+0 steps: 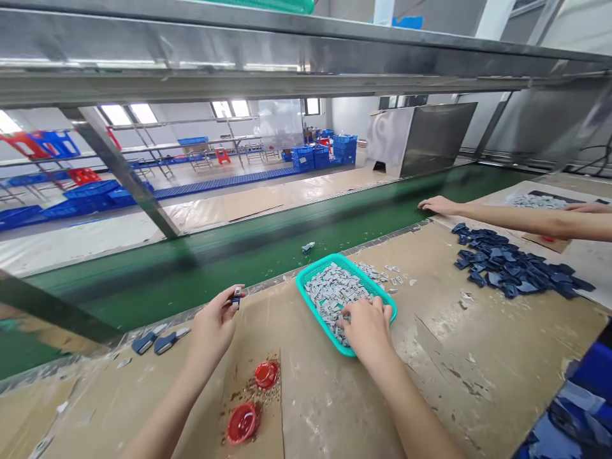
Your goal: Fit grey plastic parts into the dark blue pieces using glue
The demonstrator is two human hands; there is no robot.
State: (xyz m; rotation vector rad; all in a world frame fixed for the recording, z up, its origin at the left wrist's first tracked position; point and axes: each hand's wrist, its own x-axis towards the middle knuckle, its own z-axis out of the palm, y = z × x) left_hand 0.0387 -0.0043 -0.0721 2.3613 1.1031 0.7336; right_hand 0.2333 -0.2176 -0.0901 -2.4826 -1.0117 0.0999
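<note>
My left hand (215,325) is closed in a pinch, gripping a small dark-and-white plastic piece (236,296) just above the near edge of the belt. Over a teal plastic basket (313,310) filled with small light-grey plastic parts (335,287), my right hand (367,322) dips its curled fingertips among the parts. Whatever those fingertips pinch is hidden. To the left of my left hand, two dark blue pieces with grey tips (165,342) lie on the cardboard. Two small red cups (242,423) sit between my forearms, with wet brown stains around them.
A green conveyor belt (229,255) runs behind the work surface, carrying one small blue-and-grey piece (308,247). Dark blue parts (511,258) are heaped at right, near another person's hand (437,204) at the belt's edge. A metal shelf (287,51) crosses overhead. A blue bin (574,408) stands lower right.
</note>
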